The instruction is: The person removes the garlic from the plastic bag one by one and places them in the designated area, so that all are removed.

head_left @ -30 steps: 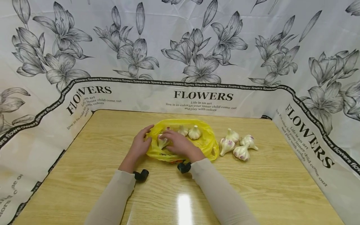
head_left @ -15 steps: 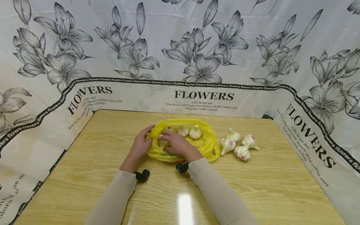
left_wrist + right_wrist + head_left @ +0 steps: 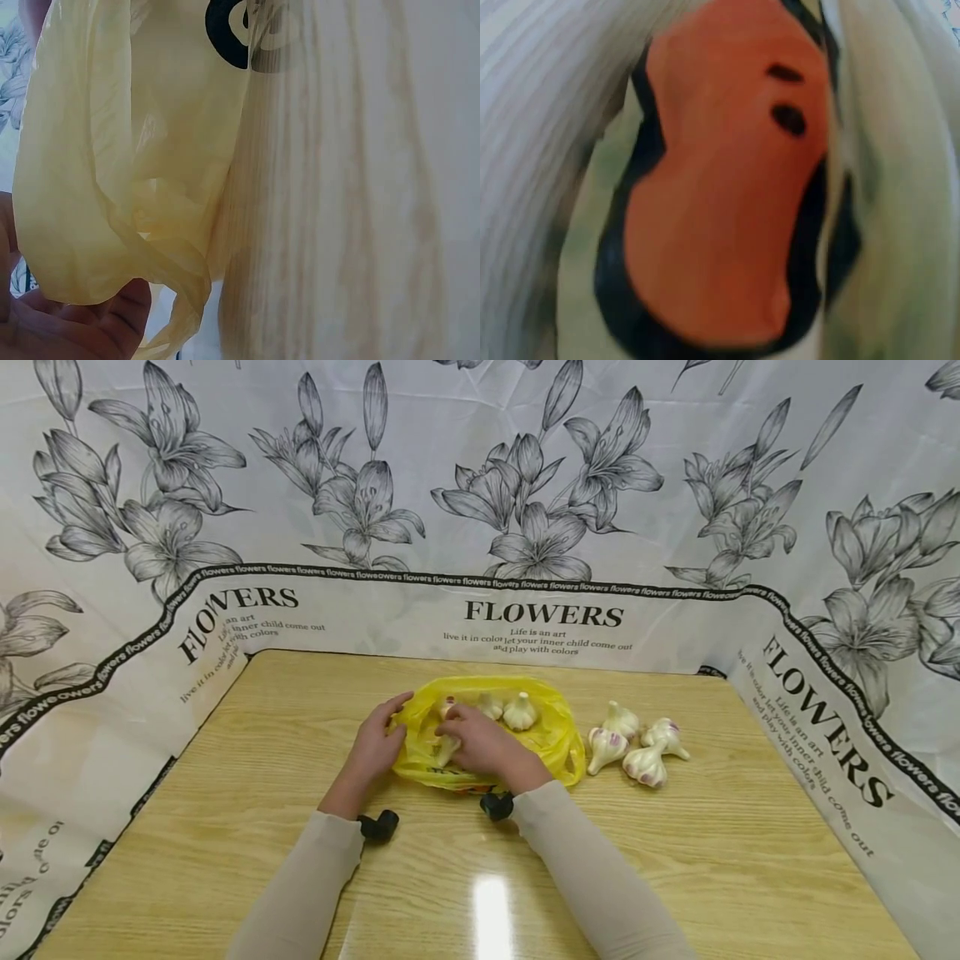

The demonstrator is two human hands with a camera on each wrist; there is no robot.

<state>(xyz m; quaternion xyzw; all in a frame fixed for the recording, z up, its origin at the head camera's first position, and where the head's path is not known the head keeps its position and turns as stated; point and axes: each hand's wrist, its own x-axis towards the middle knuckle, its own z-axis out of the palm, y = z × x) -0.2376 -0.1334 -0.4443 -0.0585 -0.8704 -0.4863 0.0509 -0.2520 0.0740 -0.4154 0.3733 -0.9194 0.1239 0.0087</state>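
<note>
the surface (image 3: 750,852) bears a yellow bag (image 3: 557,718) near its back edge, mouth open; the film seems light, limp, slippery, best held at the rim, where the left hand (image 3: 372,743) grips. four loose garlic bulbs (image 3: 607,746) lie nearer the right edge. inside the bag, the right hand (image 3: 489,746) grasps one bulb (image 3: 447,750), likely light, firm, best taken round its body.

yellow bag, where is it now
In the head view, the yellow bag sits on the table, with the left hand at its left edge and four garlic bulbs to its right.
</note>
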